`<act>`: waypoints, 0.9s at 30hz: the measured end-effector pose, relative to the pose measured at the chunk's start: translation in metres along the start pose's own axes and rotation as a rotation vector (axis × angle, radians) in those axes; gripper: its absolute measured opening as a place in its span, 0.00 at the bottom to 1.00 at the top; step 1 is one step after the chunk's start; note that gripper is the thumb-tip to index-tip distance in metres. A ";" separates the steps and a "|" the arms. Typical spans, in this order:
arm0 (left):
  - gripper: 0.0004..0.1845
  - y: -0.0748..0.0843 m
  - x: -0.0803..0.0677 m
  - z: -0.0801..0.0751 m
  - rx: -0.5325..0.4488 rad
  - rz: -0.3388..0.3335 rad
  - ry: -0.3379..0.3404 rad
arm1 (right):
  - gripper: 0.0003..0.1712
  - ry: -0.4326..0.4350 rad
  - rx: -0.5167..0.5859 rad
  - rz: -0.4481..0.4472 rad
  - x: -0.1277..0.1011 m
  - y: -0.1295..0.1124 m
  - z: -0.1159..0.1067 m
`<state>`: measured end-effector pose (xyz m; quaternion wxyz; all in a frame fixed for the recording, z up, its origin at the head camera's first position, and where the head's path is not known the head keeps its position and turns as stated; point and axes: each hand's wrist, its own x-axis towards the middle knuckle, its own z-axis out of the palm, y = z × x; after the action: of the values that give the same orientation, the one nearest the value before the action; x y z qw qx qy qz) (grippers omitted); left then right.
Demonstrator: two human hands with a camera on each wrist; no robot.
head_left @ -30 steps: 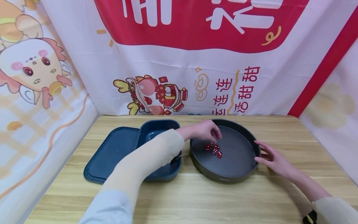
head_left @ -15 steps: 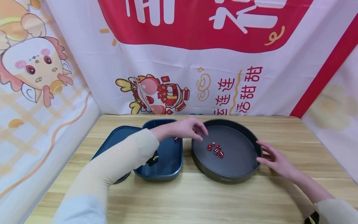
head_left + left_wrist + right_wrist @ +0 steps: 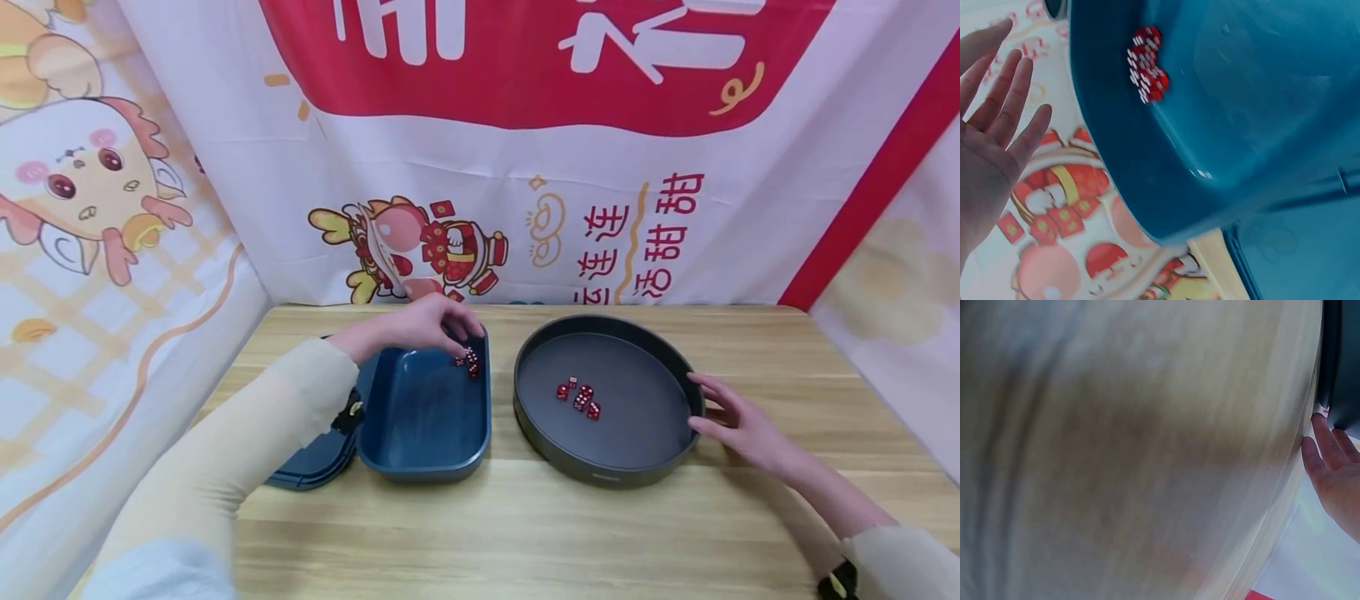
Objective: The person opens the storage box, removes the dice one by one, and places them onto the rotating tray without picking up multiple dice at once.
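My left hand [image 3: 438,327] hovers over the far right corner of a dark blue rectangular box [image 3: 420,421]. Its fingers are spread and straight in the left wrist view [image 3: 1000,115] and hold nothing. A small cluster of red dice [image 3: 469,362] lies in that corner just under the fingertips, blurred in the left wrist view [image 3: 1147,65]. To the right stands a round dark tray [image 3: 637,425] with several red dice [image 3: 577,397] left of its middle. My right hand [image 3: 731,417] rests with straight fingers [image 3: 1325,456] against the tray's right rim [image 3: 1342,362].
A blue lid [image 3: 311,471] lies under and left of the box. Both containers stand on a wooden table [image 3: 525,533]. Printed banners [image 3: 525,167] close off the back and both sides.
My left hand has moved left from the dice in the round tray to the blue box's far corner and opened. More red dice now lie in the box. The right hand stayed put.
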<state>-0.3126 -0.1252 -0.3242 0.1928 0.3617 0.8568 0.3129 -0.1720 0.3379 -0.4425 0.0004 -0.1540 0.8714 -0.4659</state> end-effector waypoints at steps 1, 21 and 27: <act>0.18 -0.004 -0.001 -0.001 0.005 -0.009 0.001 | 0.37 0.000 0.000 0.001 0.000 0.000 0.000; 0.22 -0.041 0.013 0.018 0.050 -0.180 -0.173 | 0.36 -0.002 -0.005 -0.003 0.002 0.001 0.000; 0.22 -0.042 0.015 0.021 0.074 -0.194 -0.204 | 0.36 0.006 -0.010 0.003 0.001 0.001 0.000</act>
<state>-0.3321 -0.1289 -0.3696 0.2947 0.3138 0.8747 0.2227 -0.1731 0.3381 -0.4433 -0.0024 -0.1511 0.8739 -0.4621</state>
